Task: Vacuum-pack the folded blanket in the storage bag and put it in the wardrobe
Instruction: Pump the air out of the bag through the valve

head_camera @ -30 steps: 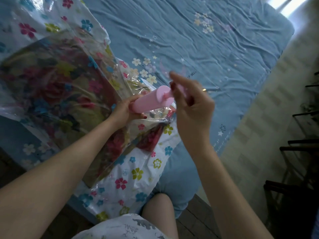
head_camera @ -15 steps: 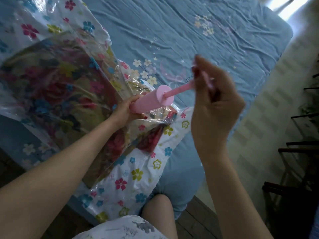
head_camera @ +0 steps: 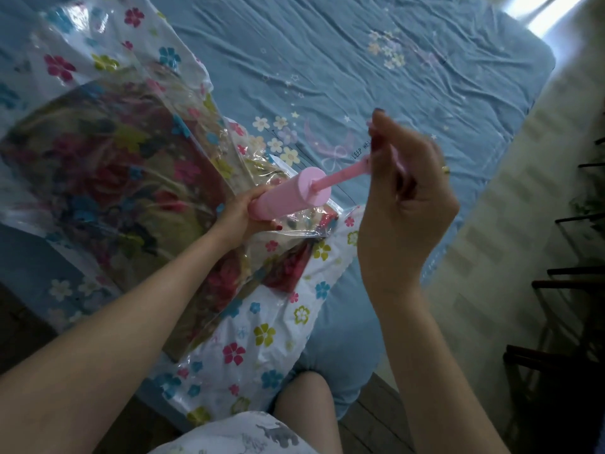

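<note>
Pump handle [head_camera: 397, 158] mostly hidden inside right hand [head_camera: 404, 204], blurred. Pump's lower end covered by left hand [head_camera: 240, 214]. Storage bag [head_camera: 98, 77] cut off at 9 and 12 o'clock.

A bed [head_camera: 425, 77] covered by a wrinkled blue sheet [head_camera: 327, 54] printed with small flowers and stars carries a flower-patterned clear storage bag [head_camera: 262, 322], which lies across its near left corner and overhangs the edge. A folded floral blanket [head_camera: 108, 178] shows through the plastic.
</note>
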